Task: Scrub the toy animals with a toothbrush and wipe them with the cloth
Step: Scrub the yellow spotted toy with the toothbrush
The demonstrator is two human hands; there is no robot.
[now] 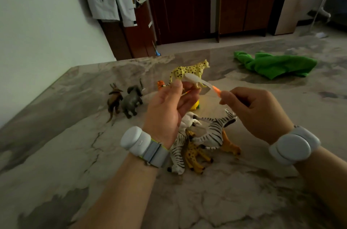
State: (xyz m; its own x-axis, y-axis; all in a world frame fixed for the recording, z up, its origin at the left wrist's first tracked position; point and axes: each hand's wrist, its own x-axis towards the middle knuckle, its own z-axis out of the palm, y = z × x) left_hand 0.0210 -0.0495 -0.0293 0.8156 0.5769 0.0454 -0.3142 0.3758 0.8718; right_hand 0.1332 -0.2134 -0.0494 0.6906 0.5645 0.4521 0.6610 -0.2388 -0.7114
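Slippage is my first worry from this remote seat. The left hand (169, 105) is raised just above the heap of toys (199, 140), thumb and curled fingers closed on what looks like the hind legs of the spotted cheetah (189, 70), though the thumb hides the exact contact. A hold that low on thin plastic legs makes a long lever, so I judge a firm stroke could twist the figure out of the fingers and drop it onto the heap. The right hand (253, 114), above the heap's right side, pinches the toothbrush (197, 82) by its handle between thumb and forefinger. The orange neck shows and the pale head lies across the cheetah's belly, but I cannot tell whether the bristles touch the toy. A pinch that far back leaves the head free to skid off the smooth body. The grey elephant (132, 99) and brown antelope (114, 101) stand side by side to the left of the heap and beyond it, with an orange tiger (161, 85) half hidden behind the left hand. A dropped cheetah or a swung wrist could topple them. In the heap a zebra (217, 129) and giraffe (193, 151) lie tangled on the marble table (93, 153) under both wrists, so lowering the forearms would scatter it. The green cloth (276, 65) lies crumpled well beyond the heap to the right, a long reach over everything when wiping comes.
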